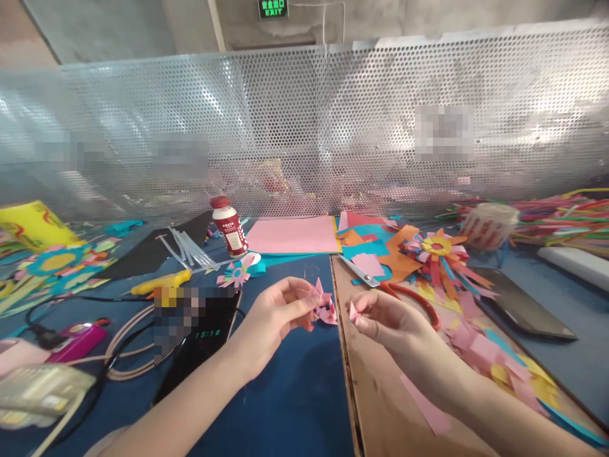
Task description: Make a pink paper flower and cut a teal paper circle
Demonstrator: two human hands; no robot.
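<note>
My left hand (276, 314) is closed in a pinch on a small folded pink paper piece (324, 304) above the blue table. My right hand (387, 317) pinches a smaller pink paper scrap (353, 311) just to the right, over the brown board (380, 400). The two pieces are a short gap apart. Red-handled scissors (380, 282) lie just beyond my right hand.
A paper flower (440, 251) and coloured scraps lie on the board at right. Pink sheets (292, 235), a small bottle (229, 226), a glue gun (162, 281), a phone (204, 336), a dark tablet (518, 301) and cables surround the hands. A perforated metal screen (304, 127) stands behind.
</note>
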